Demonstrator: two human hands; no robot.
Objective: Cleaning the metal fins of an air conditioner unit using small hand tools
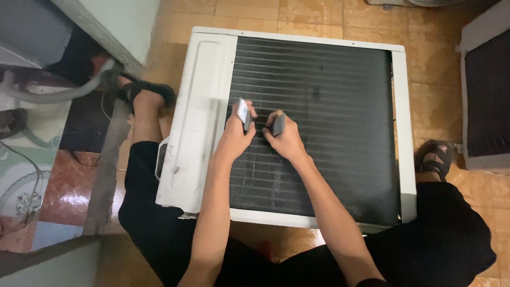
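A white air-conditioner unit (202,106) is laid flat on the tiled floor (435,69), its dark finned coil (340,117) turned upward and framed by the white casing on the left, top and right edges. The unit is straddled by a seated person in black shorts, with a sandalled foot (146,93) seen at the unit's left side and another sandalled foot (435,159) at its right.

Both hands are set on the left-centre part of the coil, close together but not touching. The left hand (234,139) is closed around a small flat grey tool (243,112), which is held tilted, its lower end against the fins; the fingers (249,112) are curled tight about it. The right hand (287,141) is likewise closed on a second small grey tool (278,125), pinched between thumb and fingers and pressed to the fins just beside the first. What kind of tools these are cannot be told for certain.

Below the hands the fins appear paler and dustier than the rest of the coil. A grey hose (58,94) is seen curving across the floor at the far left, near patterned tiles (32,186). Part of a second white unit with a dark coil (486,90) is visible at the right edge
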